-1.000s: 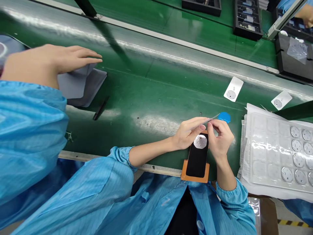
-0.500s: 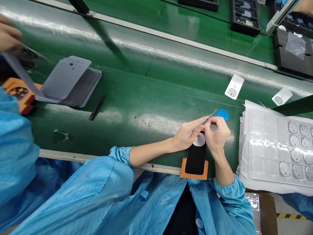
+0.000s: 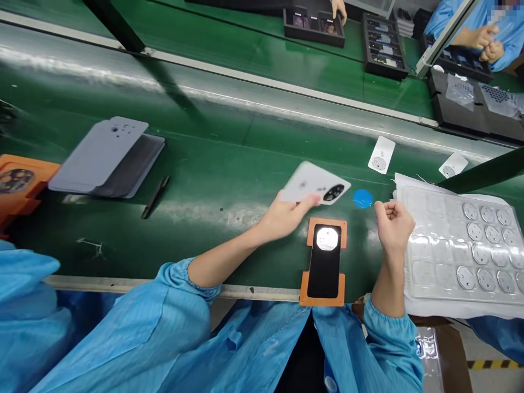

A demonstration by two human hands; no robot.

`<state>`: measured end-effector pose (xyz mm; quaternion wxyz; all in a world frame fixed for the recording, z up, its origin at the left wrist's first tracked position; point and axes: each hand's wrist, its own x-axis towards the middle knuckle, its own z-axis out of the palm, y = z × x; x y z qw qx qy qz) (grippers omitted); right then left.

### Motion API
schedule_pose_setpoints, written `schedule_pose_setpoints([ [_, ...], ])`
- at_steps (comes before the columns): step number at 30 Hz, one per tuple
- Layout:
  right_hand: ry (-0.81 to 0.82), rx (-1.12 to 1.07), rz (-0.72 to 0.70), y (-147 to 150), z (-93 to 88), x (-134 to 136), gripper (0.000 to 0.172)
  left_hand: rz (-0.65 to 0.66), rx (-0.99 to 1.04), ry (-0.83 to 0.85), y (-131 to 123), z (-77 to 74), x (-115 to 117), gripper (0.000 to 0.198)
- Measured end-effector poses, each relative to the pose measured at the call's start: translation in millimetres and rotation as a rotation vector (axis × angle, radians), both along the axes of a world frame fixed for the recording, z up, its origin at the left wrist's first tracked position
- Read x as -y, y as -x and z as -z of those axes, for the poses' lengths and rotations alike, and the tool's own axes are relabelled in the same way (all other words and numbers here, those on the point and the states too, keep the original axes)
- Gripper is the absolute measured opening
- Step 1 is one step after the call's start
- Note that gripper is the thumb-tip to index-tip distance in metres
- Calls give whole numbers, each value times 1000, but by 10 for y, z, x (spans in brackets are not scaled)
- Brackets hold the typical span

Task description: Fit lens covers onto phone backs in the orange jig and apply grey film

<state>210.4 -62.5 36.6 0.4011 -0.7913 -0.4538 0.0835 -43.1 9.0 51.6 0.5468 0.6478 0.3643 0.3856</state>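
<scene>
My left hand (image 3: 286,215) grips a white phone back cover (image 3: 313,184) by its near edge and holds it just above the green belt (image 3: 229,164). The cover's dark camera cut-out points right. My right hand (image 3: 393,224) is curled into a loose fist beside the clear tray (image 3: 446,256); I cannot make out anything in it. Between the hands lies an orange jig (image 3: 326,263) with a black insert and a shiny round disc (image 3: 327,238) at its top. A blue round sticker (image 3: 362,198) lies on the belt just beyond.
A stack of grey covers (image 3: 108,158) and a black stick (image 3: 154,196) lie to the left, near another orange jig (image 3: 20,183). Two white liner cards (image 3: 381,155) rest on the belt. Black trays (image 3: 382,46) and other people's hands are at the far side.
Both hands left the disc on the jig. My left hand picked up a white cover and my right hand drew back to the right. The neighbour's hand and sleeve at left have withdrawn.
</scene>
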Motion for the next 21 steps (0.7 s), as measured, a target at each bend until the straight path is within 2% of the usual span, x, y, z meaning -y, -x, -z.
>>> schedule_pose_setpoints([
  [2,-123,33,-283,163,-83,219,18,193,-181,-338,76,-7,179,28],
  [4,-196,188,-592,283,-94,422,31,313,-347,-660,132,43,390,35],
  [5,-214,279,-713,322,-70,510,37,328,-434,-794,149,86,496,39],
  [7,-233,420,-855,359,26,645,48,300,-591,-993,162,189,679,39],
  [10,-226,528,-910,358,194,750,55,262,-680,-1151,157,330,829,33],
  [13,-231,603,-909,348,271,771,58,230,-668,-1196,152,411,840,30],
  [21,-200,704,-935,350,200,733,47,248,-692,-1133,173,488,744,32],
])
